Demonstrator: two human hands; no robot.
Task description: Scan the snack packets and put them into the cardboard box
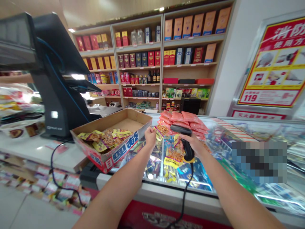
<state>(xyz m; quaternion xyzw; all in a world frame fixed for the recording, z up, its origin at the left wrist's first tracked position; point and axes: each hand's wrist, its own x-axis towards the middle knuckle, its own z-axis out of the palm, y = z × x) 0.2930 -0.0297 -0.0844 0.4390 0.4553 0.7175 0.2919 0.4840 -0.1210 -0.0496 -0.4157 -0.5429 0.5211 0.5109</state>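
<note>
My right hand (190, 143) is wrapped round the grip of a black barcode scanner (189, 149), whose head points left and whose cord drops over the counter's front. Pinched in my left hand (150, 137) is a yellow-and-purple snack packet (158, 133), just left of the scanner's head. Below the scanner, another snack packet (173, 156) lies on the glass top. To the left, an open cardboard box (143, 122) contains several similar packets (105, 140). Behind my hands is a pile of pink-orange packets (183, 119).
A black checkout terminal (59, 79) stands on the white counter (28, 140) at left. The glass-topped freezer (226, 143) stretches right, with goods visible beneath. Shelves of boxed bottles (140, 60) line the back; a red-and-yellow sign (274, 63) hangs at right. Another person's arm (16, 79) shows far left.
</note>
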